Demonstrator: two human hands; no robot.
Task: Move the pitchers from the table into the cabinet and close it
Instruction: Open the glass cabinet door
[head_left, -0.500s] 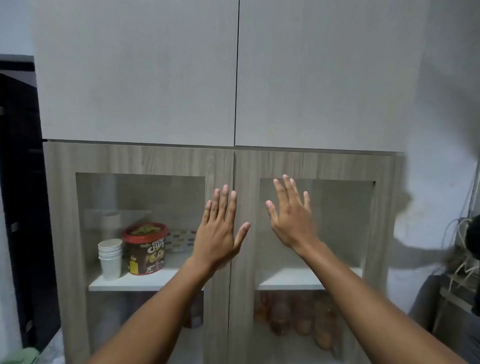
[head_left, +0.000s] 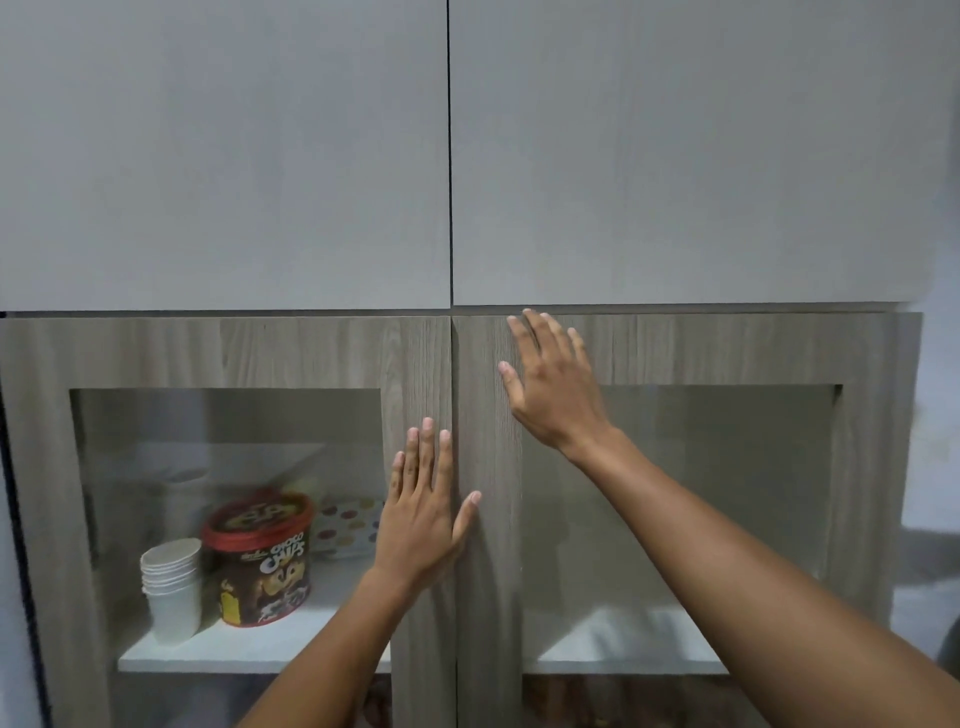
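A wood-grain cabinet fills the view, its two glass-paned doors shut against each other. My left hand (head_left: 423, 512) lies flat, fingers spread, on the inner frame of the left door (head_left: 322, 351). My right hand (head_left: 550, 387) is spread higher up on the top corner of the right door (head_left: 727, 345). Both hands hold nothing. No pitcher is clearly visible; blurred brownish shapes show behind the glass on the lower shelf.
Two plain grey upper doors (head_left: 223, 156) are shut above. Behind the left glass stand a stack of white paper cups (head_left: 171, 592), a red-lidded chocolate cereal tub (head_left: 262, 558) and a dotted box (head_left: 348, 525) on a white shelf (head_left: 208, 660). A pale wall is at the right.
The view has come closer to the cabinet. My right hand has risen to the top of the right door; my left hand stays flat on the left door frame.
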